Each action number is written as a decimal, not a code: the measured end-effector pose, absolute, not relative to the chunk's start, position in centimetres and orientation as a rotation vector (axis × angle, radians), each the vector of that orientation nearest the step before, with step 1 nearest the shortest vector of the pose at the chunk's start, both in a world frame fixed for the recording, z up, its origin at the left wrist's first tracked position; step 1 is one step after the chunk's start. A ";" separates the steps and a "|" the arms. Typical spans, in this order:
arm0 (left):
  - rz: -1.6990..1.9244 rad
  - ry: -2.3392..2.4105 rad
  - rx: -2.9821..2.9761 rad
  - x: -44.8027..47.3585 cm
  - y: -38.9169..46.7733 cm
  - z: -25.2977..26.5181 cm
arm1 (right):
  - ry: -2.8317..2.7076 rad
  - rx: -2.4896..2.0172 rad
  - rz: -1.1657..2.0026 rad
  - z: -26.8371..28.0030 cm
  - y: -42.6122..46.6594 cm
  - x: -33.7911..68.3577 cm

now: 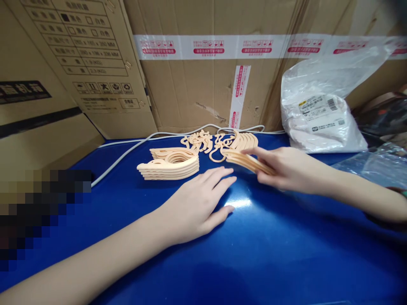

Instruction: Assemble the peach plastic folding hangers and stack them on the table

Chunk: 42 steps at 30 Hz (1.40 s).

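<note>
My left hand (203,199) is open over the blue table, fingers stretched toward the right and nothing in them. My right hand (282,167) grips a small stack of beige plastic hanger arms (244,161) between thumb and fingers. Left of it, a neat stack of similar hanger arms (170,167) lies behind my left hand. Loose beige hanger hooks (199,140) are heaped further back, and one larger hook (217,154) lies near the tip of the held pieces. More curved hanger arms (246,140) fan out behind my right hand, partly covered by it.
Large cardboard boxes (197,89) wall off the back, with another printed box (95,55) on the left. A white cable (124,154) runs along the table's (254,262) rear. At back right stands a white plastic bag (318,114), with clear plastic wrap (375,163) beside it.
</note>
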<state>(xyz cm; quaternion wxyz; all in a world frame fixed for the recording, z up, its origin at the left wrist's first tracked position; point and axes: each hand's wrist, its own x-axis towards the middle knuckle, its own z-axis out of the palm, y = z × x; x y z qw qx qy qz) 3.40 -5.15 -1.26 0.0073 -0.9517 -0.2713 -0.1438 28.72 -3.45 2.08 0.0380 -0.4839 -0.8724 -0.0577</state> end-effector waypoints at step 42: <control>-0.621 -0.999 -2.988 3.4 -4.5 -1.7 | -2.310 -2.090 -0.286 2.4 4.2 30.4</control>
